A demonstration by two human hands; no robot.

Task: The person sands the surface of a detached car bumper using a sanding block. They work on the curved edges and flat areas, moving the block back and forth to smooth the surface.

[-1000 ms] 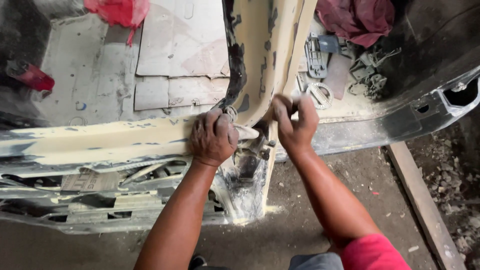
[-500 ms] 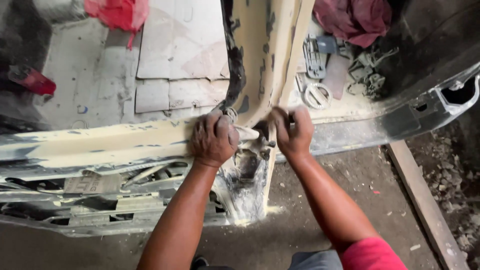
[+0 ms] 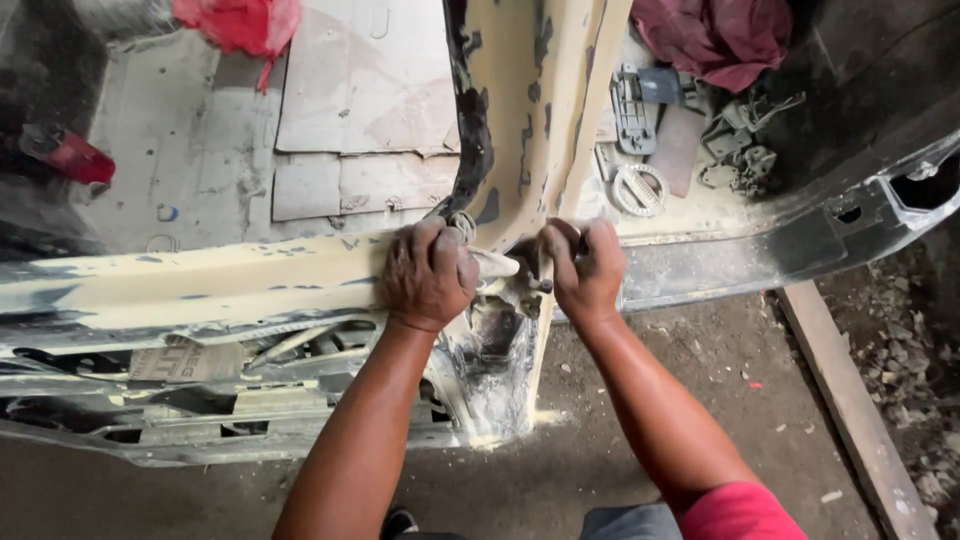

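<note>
Both hands' fingers (image 3: 440, 240) hide whatever they grip.

Dusty floor (image 3: 640, 440) bears wooden plank (image 3: 850, 410)

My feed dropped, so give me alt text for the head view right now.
Two bare hands, left hand and right hand, press a pale folded sheet against the filler-coated pillar of a stripped car body at its sill. A red rag lies inside on the floor, loose metal parts to the right.

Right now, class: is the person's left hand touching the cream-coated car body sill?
Touching. The head view shows the left hand pressed flat on the cream-coated sill, fingers curled over its top edge with no gap.
</note>
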